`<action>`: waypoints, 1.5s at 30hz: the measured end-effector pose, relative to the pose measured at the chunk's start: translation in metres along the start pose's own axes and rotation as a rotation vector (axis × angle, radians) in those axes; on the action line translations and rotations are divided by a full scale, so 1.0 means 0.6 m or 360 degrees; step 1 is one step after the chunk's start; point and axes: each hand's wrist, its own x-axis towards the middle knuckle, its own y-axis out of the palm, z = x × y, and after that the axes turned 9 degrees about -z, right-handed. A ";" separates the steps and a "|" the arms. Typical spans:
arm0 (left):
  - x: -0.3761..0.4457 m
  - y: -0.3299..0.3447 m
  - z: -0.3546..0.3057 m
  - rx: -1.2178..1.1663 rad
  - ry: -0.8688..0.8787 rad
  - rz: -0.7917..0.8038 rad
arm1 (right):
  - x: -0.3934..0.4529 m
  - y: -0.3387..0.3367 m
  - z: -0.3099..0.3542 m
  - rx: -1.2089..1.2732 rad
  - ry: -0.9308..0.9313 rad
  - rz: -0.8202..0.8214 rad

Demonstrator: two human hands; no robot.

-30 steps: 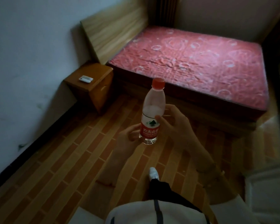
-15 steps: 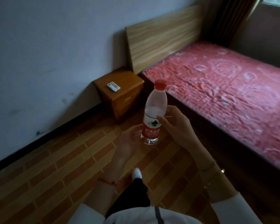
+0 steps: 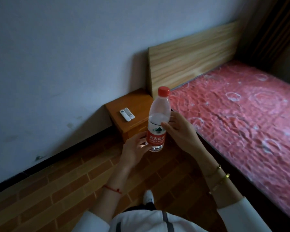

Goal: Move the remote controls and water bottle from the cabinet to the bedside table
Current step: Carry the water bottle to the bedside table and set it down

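Carried water bottle (image 3: 157, 121) upright, both hands' fingers (image 3: 167, 125) wrapped round it; two remote controls (image 3: 127, 114), apparently, already on tabletop (image 3: 137, 104). Next: set bottle beside them.

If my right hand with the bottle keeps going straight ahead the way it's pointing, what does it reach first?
Probably the bedside table. The right hand and left hand hold the water bottle upright just short of it. Two remote controls lie on its left part. Depth is uncertain from this single view.
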 end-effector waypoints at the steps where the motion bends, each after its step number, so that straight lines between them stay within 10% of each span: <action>1: 0.033 -0.002 -0.007 -0.0004 0.0019 0.0008 | 0.034 0.003 -0.001 0.0003 -0.0002 0.0003; 28: 0.806 0.064 -0.013 0.0054 -0.0244 -0.0422 | 0.858 0.143 -0.203 0.0017 0.0062 0.0490; 45: 1.046 0.151 0.316 -0.0054 -0.0584 -0.0600 | 1.011 0.337 -0.544 0.0002 0.0144 0.0775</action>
